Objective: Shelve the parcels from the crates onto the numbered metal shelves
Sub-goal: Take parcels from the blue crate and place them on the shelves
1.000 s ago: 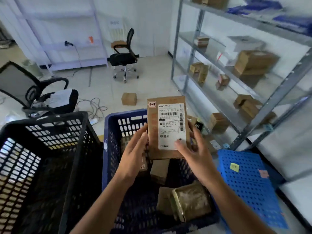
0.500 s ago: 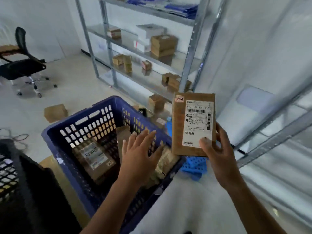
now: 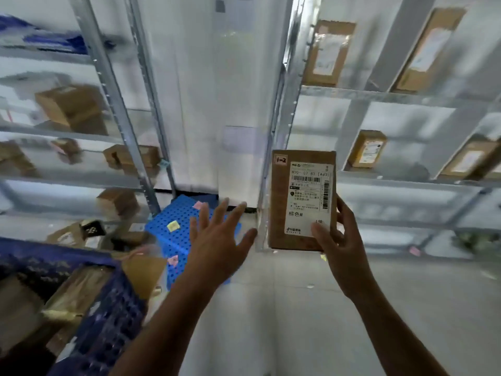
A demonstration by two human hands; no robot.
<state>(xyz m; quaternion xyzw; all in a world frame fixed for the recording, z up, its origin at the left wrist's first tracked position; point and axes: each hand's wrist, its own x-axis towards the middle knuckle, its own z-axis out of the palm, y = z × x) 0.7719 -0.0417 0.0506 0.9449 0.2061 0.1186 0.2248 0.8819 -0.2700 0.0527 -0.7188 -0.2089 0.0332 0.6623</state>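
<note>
My right hand [image 3: 337, 241] grips the lower right corner of a flat brown parcel [image 3: 279, 213], held upright with its white shipping label and a small "1-2" tag facing me. My left hand [image 3: 217, 240] hovers beside it, fingers spread, holding nothing. The dark blue crate [image 3: 108, 332] sits at the lower left with brown parcels [image 3: 78, 294] inside. One metal shelf unit [image 3: 393, 95] with several brown parcels rises at the right, just behind the held parcel. A second shelf unit [image 3: 116, 104] with boxes stands at the left.
A white pillar [image 3: 217, 90] separates the two shelf units. A light blue perforated crate lid [image 3: 176, 232] with sticky notes lies on the floor below it. Grey tiled floor [image 3: 271, 308] stretches in front of the right shelves.
My view has swung right, from the crates to the shelves. My left hand let go of the parcel and lifted off the crate; my right hand carried the parcel toward the right shelf unit.
</note>
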